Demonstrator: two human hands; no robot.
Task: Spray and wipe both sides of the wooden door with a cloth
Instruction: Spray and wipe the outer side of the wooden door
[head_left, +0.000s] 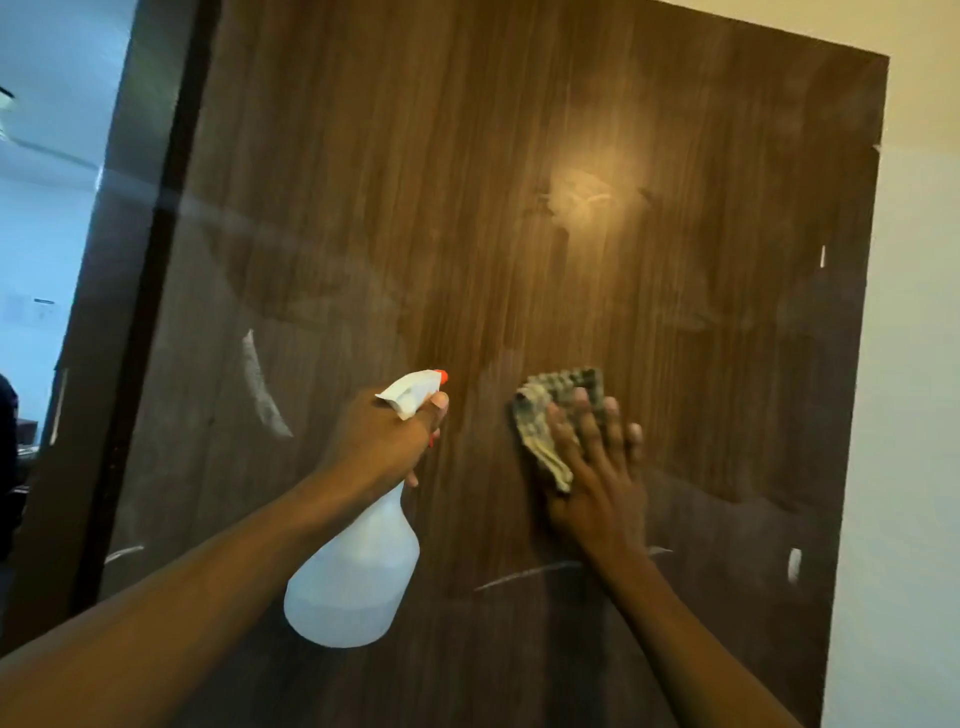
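A dark wooden door (519, 208) fills most of the view, its face glossy with a light reflection and pale smears. My left hand (382, 441) grips the neck of a white translucent spray bottle (358, 561), whose orange-tipped nozzle points at the door. My right hand (597, 467) presses a crumpled grey-green cloth (556, 415) flat against the door with its fingers spread straight. The cloth sticks out above and to the left of the fingers.
The door's dark edge (156, 312) runs down the left, with a bluish-lit room behind it. A pale wall (909, 364) borders the door on the right.
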